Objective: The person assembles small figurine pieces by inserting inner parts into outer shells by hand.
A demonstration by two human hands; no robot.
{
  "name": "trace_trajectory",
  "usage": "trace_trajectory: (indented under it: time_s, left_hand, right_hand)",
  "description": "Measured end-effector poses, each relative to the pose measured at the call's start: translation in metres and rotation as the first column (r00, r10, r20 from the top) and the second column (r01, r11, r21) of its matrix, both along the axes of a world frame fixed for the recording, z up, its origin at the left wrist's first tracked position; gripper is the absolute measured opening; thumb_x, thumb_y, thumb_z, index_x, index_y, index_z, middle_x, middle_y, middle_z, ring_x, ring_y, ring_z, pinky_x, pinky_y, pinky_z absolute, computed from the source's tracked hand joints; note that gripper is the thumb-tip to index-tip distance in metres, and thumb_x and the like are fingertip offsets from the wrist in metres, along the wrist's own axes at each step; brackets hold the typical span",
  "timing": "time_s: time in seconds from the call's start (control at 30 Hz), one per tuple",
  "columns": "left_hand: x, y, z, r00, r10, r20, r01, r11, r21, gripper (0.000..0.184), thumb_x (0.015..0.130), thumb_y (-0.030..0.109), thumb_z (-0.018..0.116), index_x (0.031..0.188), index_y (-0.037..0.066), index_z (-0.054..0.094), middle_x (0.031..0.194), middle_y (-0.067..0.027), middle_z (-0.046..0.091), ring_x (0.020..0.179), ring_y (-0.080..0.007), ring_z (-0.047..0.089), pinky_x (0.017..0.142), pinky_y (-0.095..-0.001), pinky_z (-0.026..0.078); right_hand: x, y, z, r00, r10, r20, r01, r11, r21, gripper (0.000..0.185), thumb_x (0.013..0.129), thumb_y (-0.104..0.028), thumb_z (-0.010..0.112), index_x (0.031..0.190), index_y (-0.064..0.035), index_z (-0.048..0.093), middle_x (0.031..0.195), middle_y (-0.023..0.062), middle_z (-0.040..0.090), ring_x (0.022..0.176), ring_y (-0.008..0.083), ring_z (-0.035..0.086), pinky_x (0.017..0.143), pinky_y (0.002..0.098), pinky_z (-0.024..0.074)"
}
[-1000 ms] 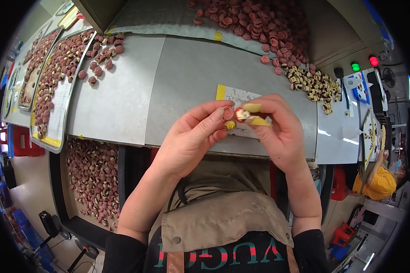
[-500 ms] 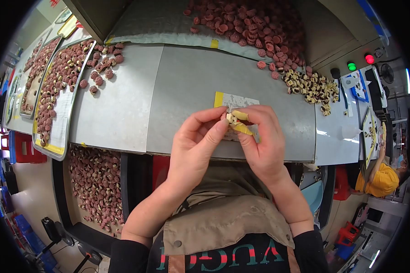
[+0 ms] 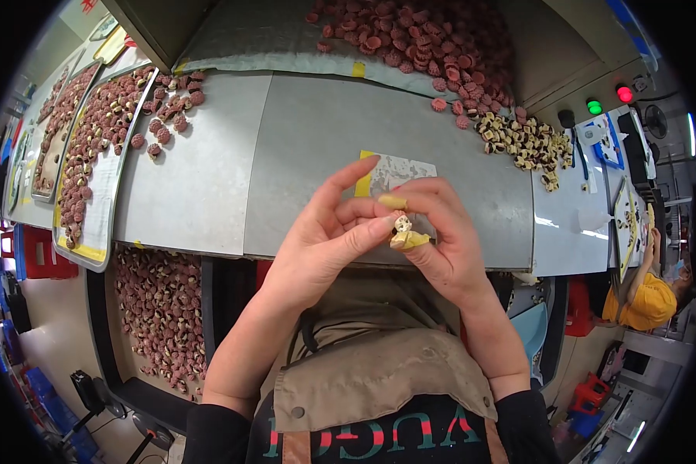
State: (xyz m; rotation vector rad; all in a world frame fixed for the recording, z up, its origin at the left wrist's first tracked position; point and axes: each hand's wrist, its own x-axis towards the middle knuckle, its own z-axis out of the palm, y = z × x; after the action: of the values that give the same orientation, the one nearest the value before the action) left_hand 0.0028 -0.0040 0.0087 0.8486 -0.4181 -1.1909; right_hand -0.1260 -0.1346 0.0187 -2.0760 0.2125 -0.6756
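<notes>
My left hand (image 3: 317, 236) has its thumb against a small pink and cream piece (image 3: 401, 223), with the index finger raised. Around the same piece, the thumb and finger of my right hand (image 3: 448, 240) are closed; they wear yellow finger covers. Both hands are over the front edge of the grey table (image 3: 317, 139), before a white sheet with a yellow strip (image 3: 402, 168). Pink ridged cups (image 3: 417, 46) lie heaped at the back, beside a pile of cream and dark pieces (image 3: 526, 143).
Trays of pink and cream pieces (image 3: 104, 131) stand at the left, with loose ones beside them. Below the table is a bin of similar pieces (image 3: 158, 309). A person in a yellow shirt (image 3: 648, 301) is at the far right.
The pink cup and the cream piece, apart earlier, are now together. My hands have come together, and my left index finger has lifted away from the piece.
</notes>
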Motion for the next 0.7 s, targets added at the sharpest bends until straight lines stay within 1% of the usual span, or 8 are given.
trace_trajectory:
  time_s: [0.1, 0.2, 0.3, 0.4, 0.5, 0.6, 0.7]
  left_hand:
    - [0.004, 0.001, 0.001, 0.997, -0.073, 0.001, 0.073, 0.997, 0.031, 0.064, 0.093, 0.012, 0.065, 0.148, 0.004, 0.032, 0.108, -0.0080, 0.065, 0.102, -0.0146, 0.061, 0.093, -0.0296, 0.046]
    - [0.006, 0.000, -0.009, 0.992, -0.128, -0.001, 0.128, 0.992, -0.009, 0.065, 0.093, 0.013, 0.066, 0.148, 0.004, 0.032, 0.107, -0.0077, 0.065, 0.102, -0.0143, 0.061, 0.093, -0.0297, 0.047]
    - [0.008, -0.002, -0.010, 0.988, -0.157, -0.014, 0.157, 0.988, -0.006, 0.065, 0.092, 0.013, 0.066, 0.148, 0.004, 0.032, 0.109, -0.0083, 0.065, 0.102, -0.0140, 0.061, 0.092, -0.0299, 0.048]
    - [0.012, 0.001, -0.004, 0.973, -0.226, -0.057, 0.225, 0.974, -0.007, 0.067, 0.091, 0.016, 0.069, 0.147, 0.003, 0.033, 0.109, -0.0089, 0.065, 0.103, -0.0147, 0.061, 0.091, -0.0300, 0.048]
    - [0.018, 0.002, -0.002, 0.947, -0.298, -0.117, 0.298, 0.954, -0.013, 0.070, 0.089, 0.022, 0.071, 0.146, 0.001, 0.034, 0.114, -0.0107, 0.063, 0.105, -0.0155, 0.061, 0.092, -0.0309, 0.049]
    - [0.014, -0.003, 0.002, 0.945, -0.325, 0.026, 0.326, 0.945, -0.036, 0.073, 0.089, 0.028, 0.071, 0.145, 0.000, 0.035, 0.119, -0.0124, 0.060, 0.107, -0.0160, 0.060, 0.092, -0.0314, 0.049]
    - [0.014, -0.004, 0.001, 0.944, -0.323, 0.070, 0.323, 0.946, 0.003, 0.065, 0.093, 0.027, 0.066, 0.144, -0.001, 0.036, 0.121, -0.0121, 0.059, 0.110, -0.0163, 0.059, 0.094, -0.0320, 0.049]
  right_hand:
    - [-0.002, -0.005, 0.000, 0.998, 0.058, 0.016, -0.059, 0.995, 0.075, 0.032, 0.085, -0.026, 0.073, 0.108, -0.0067, 0.064, 0.101, 0.0067, 0.060, 0.096, 0.0249, 0.057, 0.085, 0.0346, 0.0470]
    - [-0.001, -0.004, -0.002, 0.999, 0.044, 0.010, -0.043, 0.998, -0.036, 0.029, 0.084, -0.026, 0.073, 0.105, -0.0078, 0.065, 0.098, 0.0063, 0.060, 0.095, 0.0245, 0.057, 0.083, 0.0341, 0.0470]
    - [0.003, -0.001, -0.010, 0.995, 0.006, 0.101, -0.003, 0.999, -0.038, 0.027, 0.081, -0.027, 0.075, 0.100, -0.0087, 0.066, 0.096, 0.0052, 0.060, 0.093, 0.0241, 0.057, 0.080, 0.0348, 0.0471]
    - [0.001, -0.002, -0.008, 0.994, 0.025, 0.110, -0.014, 0.995, -0.103, 0.029, 0.079, -0.030, 0.077, 0.095, -0.0093, 0.065, 0.093, 0.0042, 0.059, 0.090, 0.0239, 0.057, 0.078, 0.0349, 0.0466]
    - [-0.001, -0.002, -0.001, 0.993, 0.016, 0.119, 0.008, 0.979, -0.202, 0.030, 0.076, -0.031, 0.078, 0.095, -0.0107, 0.066, 0.092, 0.0037, 0.060, 0.087, 0.0238, 0.057, 0.079, 0.0354, 0.0458]
    - [-0.003, -0.007, 0.005, 0.998, 0.045, 0.040, -0.027, 0.929, -0.370, 0.033, 0.073, -0.029, 0.079, 0.098, -0.0118, 0.067, 0.092, 0.0032, 0.060, 0.087, 0.0232, 0.058, 0.079, 0.0359, 0.0449]
    - [-0.002, -0.007, 0.007, 0.998, 0.065, 0.024, -0.050, 0.920, -0.388, 0.037, 0.071, -0.027, 0.080, 0.101, -0.0117, 0.065, 0.094, 0.0030, 0.062, 0.089, 0.0237, 0.058, 0.081, 0.0365, 0.0446]
